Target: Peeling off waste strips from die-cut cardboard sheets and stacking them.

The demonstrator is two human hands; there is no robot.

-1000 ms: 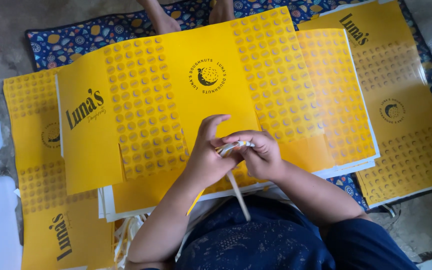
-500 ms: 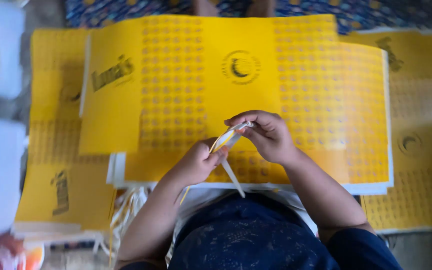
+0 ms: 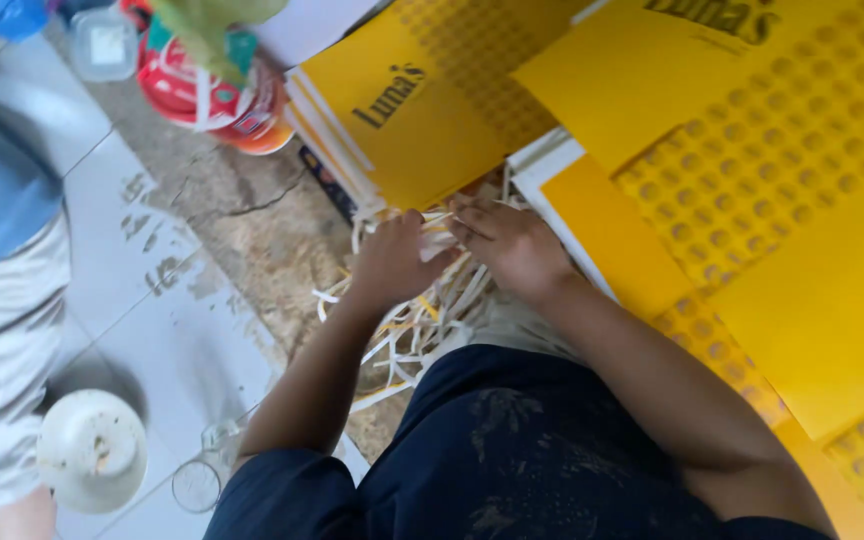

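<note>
Beside yellow sheets (image 3: 752, 180), left hand (image 3: 392, 262), right hand (image 3: 514, 245): fingers curled into paper strips (image 3: 422, 330); grip unclear.

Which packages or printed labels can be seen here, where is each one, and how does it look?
Printed yellow sheets: flat stack filling the right side, yellow with dotted orange panels and dark lettering.
Round tub: top left on the floor, red and white label, orange base.
Clear small container: top left beside the tub, square, white inside.
</note>
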